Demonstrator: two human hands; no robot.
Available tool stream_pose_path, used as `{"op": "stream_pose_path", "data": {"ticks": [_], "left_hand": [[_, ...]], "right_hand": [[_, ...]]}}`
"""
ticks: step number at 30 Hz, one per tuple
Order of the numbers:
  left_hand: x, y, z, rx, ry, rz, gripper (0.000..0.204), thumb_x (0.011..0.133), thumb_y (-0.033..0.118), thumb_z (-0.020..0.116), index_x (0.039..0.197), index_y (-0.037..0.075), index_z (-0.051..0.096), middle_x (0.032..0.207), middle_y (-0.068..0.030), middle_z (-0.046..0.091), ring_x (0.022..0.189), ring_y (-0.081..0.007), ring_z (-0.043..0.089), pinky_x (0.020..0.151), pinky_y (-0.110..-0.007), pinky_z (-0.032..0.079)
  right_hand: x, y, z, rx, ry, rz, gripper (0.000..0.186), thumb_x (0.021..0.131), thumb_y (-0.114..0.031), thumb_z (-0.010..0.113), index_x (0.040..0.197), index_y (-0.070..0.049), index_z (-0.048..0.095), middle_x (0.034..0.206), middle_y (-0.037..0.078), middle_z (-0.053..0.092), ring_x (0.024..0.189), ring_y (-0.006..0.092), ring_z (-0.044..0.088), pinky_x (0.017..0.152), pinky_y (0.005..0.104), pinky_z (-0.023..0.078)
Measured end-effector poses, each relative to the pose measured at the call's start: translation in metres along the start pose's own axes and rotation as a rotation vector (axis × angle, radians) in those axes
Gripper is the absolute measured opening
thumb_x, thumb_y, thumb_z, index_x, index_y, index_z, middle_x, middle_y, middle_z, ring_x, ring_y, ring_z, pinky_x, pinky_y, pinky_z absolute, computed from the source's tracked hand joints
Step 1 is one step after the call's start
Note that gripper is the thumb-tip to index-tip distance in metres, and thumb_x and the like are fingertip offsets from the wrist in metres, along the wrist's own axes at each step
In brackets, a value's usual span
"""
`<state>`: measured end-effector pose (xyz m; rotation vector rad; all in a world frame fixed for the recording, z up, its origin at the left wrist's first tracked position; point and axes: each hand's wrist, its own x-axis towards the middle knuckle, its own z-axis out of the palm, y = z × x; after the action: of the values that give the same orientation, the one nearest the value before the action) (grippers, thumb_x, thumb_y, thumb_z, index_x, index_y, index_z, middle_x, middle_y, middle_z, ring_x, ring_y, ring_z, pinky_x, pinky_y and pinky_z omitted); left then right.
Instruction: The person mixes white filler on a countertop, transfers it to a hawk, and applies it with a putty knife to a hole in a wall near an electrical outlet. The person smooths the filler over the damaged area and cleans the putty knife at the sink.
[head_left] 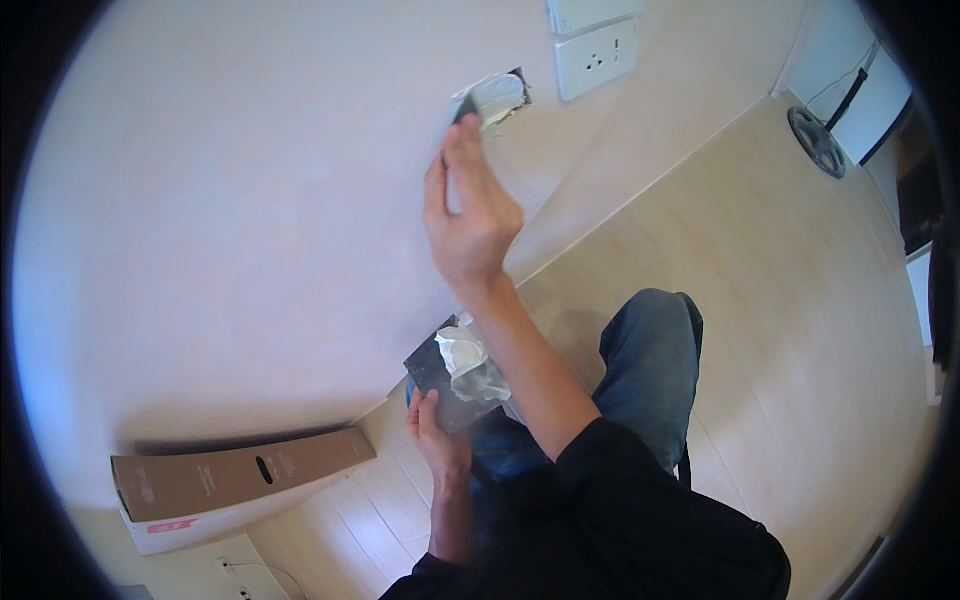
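Observation:
My right hand is raised to the wall, its fingers closed on a small dark scraper. The scraper's edge meets a patch of white filler in a rectangular wall cutout, and a dark gap shows at the patch's upper right corner. Lower down, my left hand grips a dark flat plate by its near edge. A lump of white putty sits on that plate, with a thinner smear beside it.
White socket plates are mounted right of the patch. A long cardboard box leans by the wall at lower left. My bent knee is over the pale plank floor. A round dark base with a pole stands far right.

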<state>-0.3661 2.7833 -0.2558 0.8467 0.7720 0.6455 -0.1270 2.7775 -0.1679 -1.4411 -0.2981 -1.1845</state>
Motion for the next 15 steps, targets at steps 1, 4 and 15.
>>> {"op": "stream_pose_path", "data": {"ticks": [1,4,15], "left_hand": [[0.0,0.0,0.001,0.006,0.032,0.01,0.021,0.094,0.007,0.054,0.112,0.0,0.063,0.1,-0.0073,0.067,0.089,-0.0165,0.065,0.079,-0.029,0.052],[0.001,0.001,0.003,0.029,-0.059,0.049,0.022,0.094,0.007,0.053,0.111,-0.001,0.063,0.101,-0.0082,0.067,0.089,-0.0173,0.065,0.079,-0.03,0.053],[0.0,0.003,0.003,0.027,-0.087,0.059,0.021,0.092,0.008,0.054,0.109,-0.001,0.063,0.099,-0.0082,0.067,0.087,-0.0174,0.065,0.079,-0.031,0.052]], "right_hand": [[-0.001,-0.004,-0.005,0.046,0.001,0.003,0.031,0.081,0.008,0.069,0.112,0.008,0.068,0.114,0.026,0.068,0.106,0.0332,0.069,0.085,0.0329,0.058],[-0.002,-0.009,-0.022,0.163,0.028,0.031,0.029,0.082,0.009,0.069,0.111,0.007,0.069,0.113,0.025,0.069,0.105,0.0289,0.07,0.085,0.0299,0.057],[0.03,0.038,-0.017,0.088,-0.001,0.042,0.029,0.085,0.007,0.068,0.114,0.006,0.068,0.116,0.021,0.07,0.103,0.0252,0.071,0.088,0.0309,0.057]]}}
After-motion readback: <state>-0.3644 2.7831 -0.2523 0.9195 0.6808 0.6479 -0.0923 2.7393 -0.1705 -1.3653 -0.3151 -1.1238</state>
